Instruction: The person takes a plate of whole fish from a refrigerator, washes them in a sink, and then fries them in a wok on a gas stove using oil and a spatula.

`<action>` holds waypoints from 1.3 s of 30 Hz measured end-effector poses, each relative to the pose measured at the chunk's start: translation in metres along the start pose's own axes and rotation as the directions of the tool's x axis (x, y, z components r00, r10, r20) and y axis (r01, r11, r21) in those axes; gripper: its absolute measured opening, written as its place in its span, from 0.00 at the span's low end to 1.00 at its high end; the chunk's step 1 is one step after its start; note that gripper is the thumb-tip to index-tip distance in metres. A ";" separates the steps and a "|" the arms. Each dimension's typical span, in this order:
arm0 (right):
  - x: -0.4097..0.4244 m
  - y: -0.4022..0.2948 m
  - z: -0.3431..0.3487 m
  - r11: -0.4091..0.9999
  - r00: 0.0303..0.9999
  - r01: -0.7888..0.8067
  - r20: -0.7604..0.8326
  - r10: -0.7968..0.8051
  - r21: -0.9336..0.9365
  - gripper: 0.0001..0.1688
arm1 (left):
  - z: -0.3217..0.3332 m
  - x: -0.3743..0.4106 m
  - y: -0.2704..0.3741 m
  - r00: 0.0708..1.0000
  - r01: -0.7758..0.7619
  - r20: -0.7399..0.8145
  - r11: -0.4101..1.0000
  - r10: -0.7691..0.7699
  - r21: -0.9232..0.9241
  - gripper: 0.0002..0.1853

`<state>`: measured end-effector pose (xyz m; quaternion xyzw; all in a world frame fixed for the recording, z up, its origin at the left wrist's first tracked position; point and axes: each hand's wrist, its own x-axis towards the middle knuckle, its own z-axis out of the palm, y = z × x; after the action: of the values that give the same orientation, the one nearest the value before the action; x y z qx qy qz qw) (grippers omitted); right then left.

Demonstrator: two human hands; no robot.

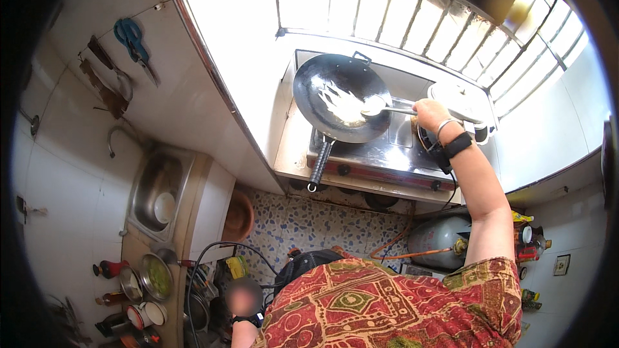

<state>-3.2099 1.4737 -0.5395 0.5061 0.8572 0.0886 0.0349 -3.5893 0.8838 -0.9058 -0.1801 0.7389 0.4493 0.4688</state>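
My right hand (433, 115) grips the long handle of a metal cooking spoon or turner (373, 105). Its head rests among pale strips of food (342, 106) in a dark wok (309, 79). The wok sits on the left side of a two-burner gas stove (365, 158), its black ribbed handle (320, 166) pointing toward me and over the stove's front edge. My left hand (244, 297) hangs low at my left side, blurred, and whether its fingers hold anything is not visible.
A gas cylinder (437, 241) with an orange hose stands below at right. A lidded white pot (449, 94) stands behind my right hand. Leftward are a steel sink (154, 193) and a counter with a bowl of green food (157, 276). Blue scissors (129, 38) hang on the wall.
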 end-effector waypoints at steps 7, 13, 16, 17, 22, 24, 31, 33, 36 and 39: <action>0.001 0.003 0.003 1.000 1.000 0.010 -0.027 -0.011 -0.018 0.09 | 0.008 0.001 0.005 1.000 -0.001 -0.031 1.000 0.000 -0.024 0.07; -0.014 0.010 -0.022 0.998 1.000 0.010 -0.024 -0.012 -0.068 0.07 | 0.004 -0.003 0.007 0.998 0.050 -0.028 0.999 -0.050 0.019 0.07; -0.019 0.012 -0.032 0.996 0.999 0.044 -0.024 -0.046 -0.080 0.07 | -0.001 0.001 0.007 1.000 0.028 0.001 1.000 -0.028 0.000 0.07; -0.020 0.012 -0.037 0.995 0.998 0.063 -0.025 -0.065 -0.081 0.07 | -0.001 0.004 0.008 1.000 0.029 -0.004 1.000 -0.028 0.010 0.07; -0.017 0.014 -0.066 0.996 0.992 0.067 0.111 -0.059 -0.062 0.12 | 0.011 0.008 0.019 1.000 0.008 0.001 0.999 -0.008 0.042 0.07; -0.009 0.018 -0.070 0.996 0.988 0.091 0.125 -0.090 -0.004 0.11 | 0.014 0.014 0.020 1.000 0.005 0.019 0.999 -0.006 0.050 0.07; 0.018 -0.005 -0.086 0.998 0.942 -0.025 0.334 0.005 0.057 0.13 | 0.019 0.012 0.018 1.000 -0.006 -0.020 0.999 0.006 0.032 0.07; 0.023 -0.002 -0.072 0.989 0.960 -0.050 0.281 0.010 0.137 0.10 | 0.016 0.010 0.018 1.000 -0.006 -0.008 1.000 0.006 0.015 0.07; 0.021 -0.001 -0.057 0.994 0.980 0.070 0.182 -0.086 0.088 0.10 | 0.011 0.009 0.017 1.000 0.008 -0.001 1.000 -0.008 0.006 0.07; 0.017 0.005 -0.059 0.994 0.976 0.057 0.203 -0.074 0.089 0.10 | 0.007 0.009 0.015 1.000 0.005 -0.003 1.000 -0.005 0.013 0.07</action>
<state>-3.2228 1.4841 -0.4800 0.4851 0.8681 -0.0012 0.1053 -3.6004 0.8993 -0.9068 -0.1793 0.7419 0.4433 0.4700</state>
